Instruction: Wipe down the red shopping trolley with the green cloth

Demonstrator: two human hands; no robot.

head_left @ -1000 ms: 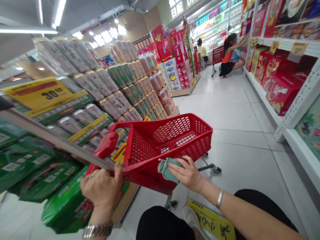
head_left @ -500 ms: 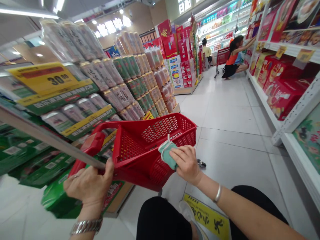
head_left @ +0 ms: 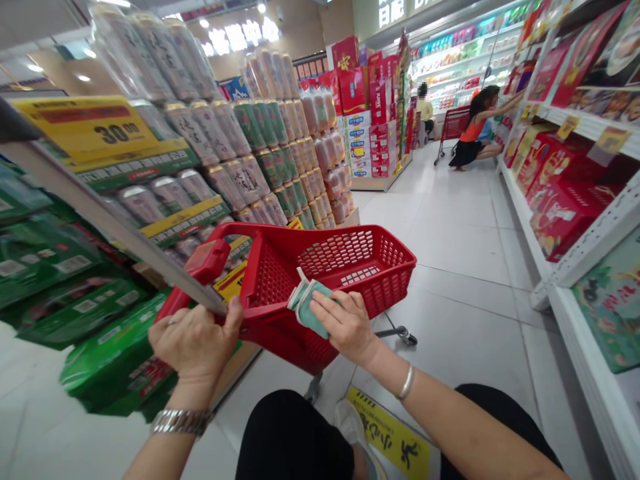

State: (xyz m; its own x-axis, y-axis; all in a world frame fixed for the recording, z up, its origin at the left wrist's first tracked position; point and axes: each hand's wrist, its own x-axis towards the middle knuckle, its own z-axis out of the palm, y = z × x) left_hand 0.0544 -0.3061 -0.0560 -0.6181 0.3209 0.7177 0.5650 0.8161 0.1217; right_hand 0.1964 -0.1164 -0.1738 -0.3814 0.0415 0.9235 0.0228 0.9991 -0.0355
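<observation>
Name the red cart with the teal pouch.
The near red cart, its handle in the left hand; the right hand holds the pouch against its rim. The other red cart stands far away.

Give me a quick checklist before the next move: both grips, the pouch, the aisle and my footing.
Left hand on the trolley's pull handle: ok, fingers wrapped round it.
Right hand on the teal pouch: ok, fingers pressed over it.
Pouch against the red basket: cannot tell whether it touches the rim.
Aisle ahead: ok, the crouching shopper and red trolley are far along, by the shelves.
Footing: cannot tell whether the shoe touches the yellow floor sign.
</observation>
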